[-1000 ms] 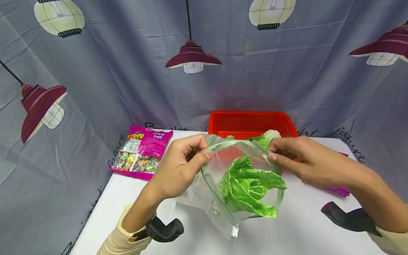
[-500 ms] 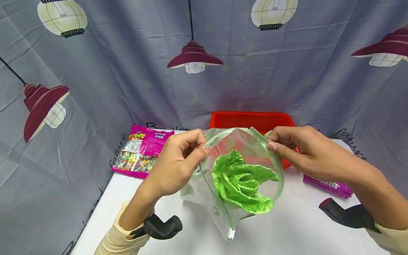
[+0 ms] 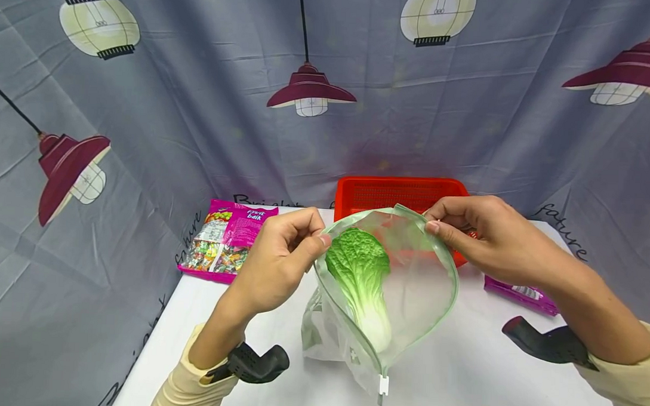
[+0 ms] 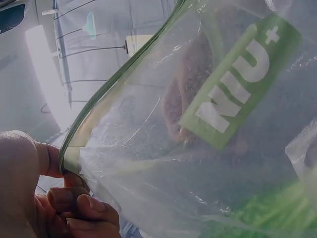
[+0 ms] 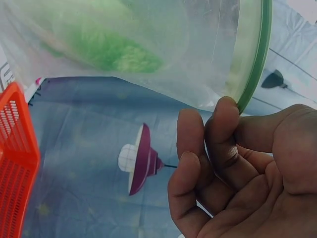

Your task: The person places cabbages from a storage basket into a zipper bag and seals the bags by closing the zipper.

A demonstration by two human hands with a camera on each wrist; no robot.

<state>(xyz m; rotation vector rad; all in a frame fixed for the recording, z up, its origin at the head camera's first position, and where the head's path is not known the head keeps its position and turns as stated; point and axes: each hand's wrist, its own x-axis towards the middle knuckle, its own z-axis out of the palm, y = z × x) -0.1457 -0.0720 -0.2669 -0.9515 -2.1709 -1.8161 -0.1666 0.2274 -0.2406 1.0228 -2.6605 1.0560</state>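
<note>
My left hand point(image 3: 277, 264) pinches the left side of the rim of a clear zip bag point(image 3: 322, 340) between thumb and fingers. On the opposite side, my right hand point(image 3: 487, 241) pinches the rim near its upper right. The bag's mouth is spread wide towards me, its white slider point(image 3: 384, 384) hanging at the bottom. Inside lies a napa cabbage point(image 3: 362, 282), green leaves to the upper left and white base lower down. In the left wrist view the bag carries a green printed label point(image 4: 237, 84). Both wrist views show the green zip edge point(image 5: 262, 54) held at the fingertips.
Behind the bag stands a red plastic basket point(image 3: 401, 188), partly covered by it. A pink bag of wrapped candies point(image 3: 229, 238) lies at the table's back left. Another purple-pink package point(image 3: 520, 295) lies under my right forearm. A printed curtain point(image 3: 198, 133) surrounds the white table.
The cabbage has turned in the bag: its leaf tips faced the opening before, and its side and white base show now. The right hand has risen slightly, and the bag's mouth looks wider.
</note>
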